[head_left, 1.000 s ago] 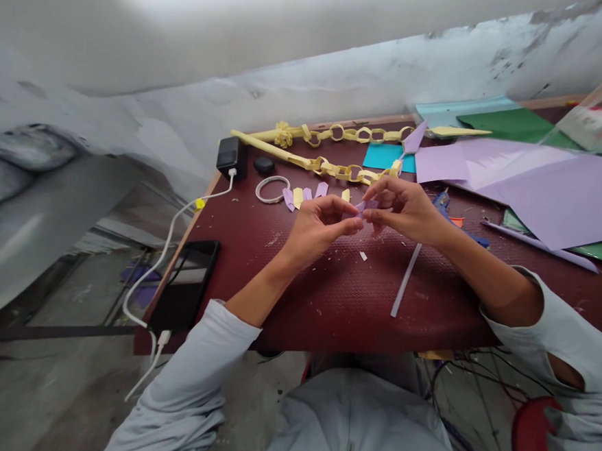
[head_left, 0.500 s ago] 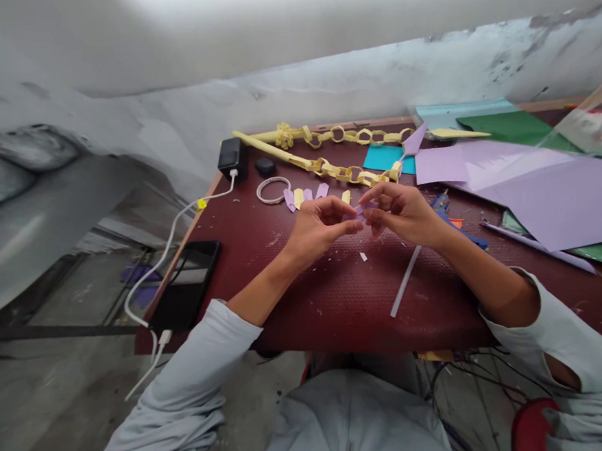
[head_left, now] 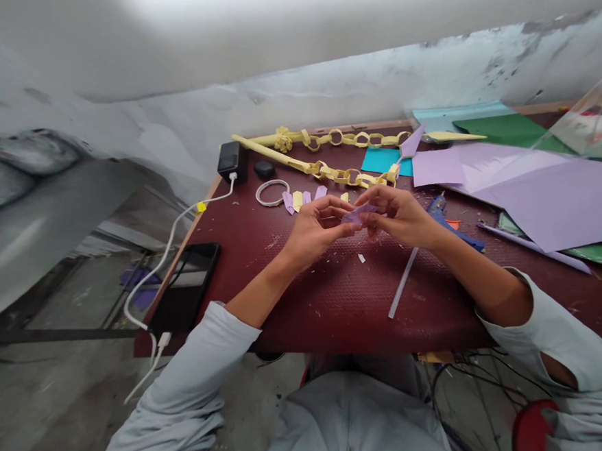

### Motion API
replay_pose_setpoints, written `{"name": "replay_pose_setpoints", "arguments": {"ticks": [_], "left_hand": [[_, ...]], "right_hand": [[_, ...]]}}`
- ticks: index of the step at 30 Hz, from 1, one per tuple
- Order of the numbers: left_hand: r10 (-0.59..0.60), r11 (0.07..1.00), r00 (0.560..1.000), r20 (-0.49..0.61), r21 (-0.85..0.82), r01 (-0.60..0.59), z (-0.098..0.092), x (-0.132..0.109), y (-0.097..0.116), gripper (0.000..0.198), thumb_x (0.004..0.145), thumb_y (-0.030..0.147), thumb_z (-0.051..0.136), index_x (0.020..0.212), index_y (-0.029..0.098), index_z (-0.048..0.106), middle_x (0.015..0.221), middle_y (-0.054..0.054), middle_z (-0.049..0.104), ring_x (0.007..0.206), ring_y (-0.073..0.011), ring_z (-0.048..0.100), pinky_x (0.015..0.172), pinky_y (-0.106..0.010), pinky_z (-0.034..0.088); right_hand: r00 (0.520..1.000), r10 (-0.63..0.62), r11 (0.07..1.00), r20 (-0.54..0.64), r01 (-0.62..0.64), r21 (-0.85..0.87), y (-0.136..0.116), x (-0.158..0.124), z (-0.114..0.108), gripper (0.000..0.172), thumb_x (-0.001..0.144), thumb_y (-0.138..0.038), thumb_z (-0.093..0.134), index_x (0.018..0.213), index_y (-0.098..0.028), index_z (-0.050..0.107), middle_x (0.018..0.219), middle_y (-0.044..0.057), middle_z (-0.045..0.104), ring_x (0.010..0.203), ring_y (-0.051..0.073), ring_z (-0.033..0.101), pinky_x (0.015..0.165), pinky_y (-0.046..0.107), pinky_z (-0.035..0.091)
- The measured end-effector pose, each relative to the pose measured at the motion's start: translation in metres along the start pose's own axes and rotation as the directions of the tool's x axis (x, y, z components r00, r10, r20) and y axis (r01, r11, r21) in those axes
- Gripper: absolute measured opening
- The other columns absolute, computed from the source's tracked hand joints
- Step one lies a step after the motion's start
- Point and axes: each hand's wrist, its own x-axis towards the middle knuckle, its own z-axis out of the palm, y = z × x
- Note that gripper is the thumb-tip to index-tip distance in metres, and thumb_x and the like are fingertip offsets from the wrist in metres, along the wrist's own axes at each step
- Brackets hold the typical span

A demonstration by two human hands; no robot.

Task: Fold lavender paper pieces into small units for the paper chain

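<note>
Between my two hands is a small piece of purple paper point(head_left: 357, 214), pinched from both sides above the table. My left hand point(head_left: 314, 228) grips its left end between thumb and fingers. On the other end, the thumb and fingertips of my right hand point(head_left: 397, 215) press together. Just beyond my left hand lie small folded paper pieces, purple point(head_left: 320, 193) and yellow point(head_left: 297, 200), in a loose row. Beside them is a white ring point(head_left: 273, 192), which looks like a roll of tape. A white scrap point(head_left: 361, 258) lies close below my hands.
Yellow paper chains point(head_left: 330, 171) stretch along the back. A blue glue gun point(head_left: 453, 226) with a clear glue stick point(head_left: 403, 282) lies right. Purple sheets point(head_left: 545, 194) cover the right side. A phone point(head_left: 186, 286), white cable point(head_left: 172, 234) and black power bank point(head_left: 232, 160) line the left edge.
The purple paper has turned between my fingers and more of its flat face shows. My hands stay in nearly the same place, and the view has shifted slightly.
</note>
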Motion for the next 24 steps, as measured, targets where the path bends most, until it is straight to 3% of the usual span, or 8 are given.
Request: {"name": "replay_pose_setpoints", "arguments": {"ticks": [5, 8, 11, 15, 20, 24], "left_hand": [[-0.018, 0.999, 1.000, 0.005, -0.029, 0.019, -0.0025, 0.0019, -0.0012, 0.061, 0.078, 0.045, 0.106, 0.122, 0.021, 0.072, 0.086, -0.002, 0.082, 0.080, -0.0189, 0.083, 0.083, -0.034, 0.071], [0.002, 1.000, 1.000, 0.008, 0.003, -0.002, -0.0036, 0.0033, -0.0023, 0.059, 0.077, 0.042, 0.107, 0.120, 0.018, 0.074, 0.086, -0.003, 0.083, 0.080, -0.0186, 0.083, 0.081, -0.032, 0.069], [-0.009, 1.000, 1.000, 0.016, 0.024, 0.009, -0.0034, 0.0027, -0.0016, 0.051, 0.078, 0.041, 0.105, 0.114, 0.017, 0.076, 0.088, -0.005, 0.084, 0.080, -0.0191, 0.083, 0.081, -0.034, 0.070], [-0.043, 0.999, 0.998, 0.041, 0.010, 0.043, -0.0019, 0.0002, 0.0010, 0.040, 0.082, 0.043, 0.103, 0.097, 0.017, 0.077, 0.087, -0.006, 0.085, 0.079, -0.0190, 0.083, 0.081, -0.035, 0.070], [-0.091, 0.991, 0.993, 0.080, -0.094, 0.099, -0.0012, -0.0001, 0.0001, 0.039, 0.083, 0.044, 0.103, 0.099, 0.016, 0.081, 0.094, -0.008, 0.087, 0.090, -0.0197, 0.086, 0.091, -0.035, 0.071], [-0.090, 0.990, 0.996, 0.030, -0.103, 0.092, -0.0020, 0.0016, -0.0022, 0.046, 0.078, 0.045, 0.107, 0.102, 0.017, 0.079, 0.095, -0.007, 0.087, 0.088, -0.0205, 0.087, 0.089, -0.036, 0.072]], "right_hand": [[0.994, 0.104, 0.993, 0.015, -0.105, 0.048, 0.0053, -0.0019, -0.0047, 0.049, 0.099, -0.043, 0.093, 0.132, -0.017, 0.067, 0.098, 0.004, 0.083, 0.074, 0.014, 0.080, 0.068, 0.025, 0.071], [0.986, 0.162, 0.986, 0.030, -0.163, 0.034, 0.0069, -0.0025, -0.0058, 0.038, 0.099, -0.041, 0.092, 0.117, -0.014, 0.073, 0.092, 0.005, 0.084, 0.070, 0.015, 0.081, 0.066, 0.027, 0.073], [0.989, 0.145, 0.989, 0.023, -0.145, 0.029, 0.0032, -0.0022, -0.0037, 0.025, 0.099, -0.035, 0.089, 0.101, -0.015, 0.074, 0.084, 0.004, 0.083, 0.063, 0.014, 0.079, 0.062, 0.024, 0.070], [0.994, 0.108, 0.994, -0.031, -0.106, 0.036, -0.0023, -0.0013, 0.0000, 0.016, 0.098, -0.027, 0.087, 0.100, -0.015, 0.077, 0.076, 0.002, 0.082, 0.058, 0.013, 0.078, 0.056, 0.021, 0.066], [0.994, 0.055, 0.998, -0.098, -0.053, 0.021, -0.0018, -0.0009, -0.0017, 0.017, 0.096, -0.029, 0.089, 0.096, -0.013, 0.083, 0.079, 0.004, 0.084, 0.060, 0.012, 0.078, 0.058, 0.020, 0.067], [0.994, 0.088, 0.996, -0.061, -0.088, 0.005, -0.0009, -0.0014, -0.0043, 0.024, 0.098, -0.037, 0.091, 0.104, -0.014, 0.086, 0.087, 0.006, 0.086, 0.069, 0.014, 0.081, 0.066, 0.024, 0.071]]}}
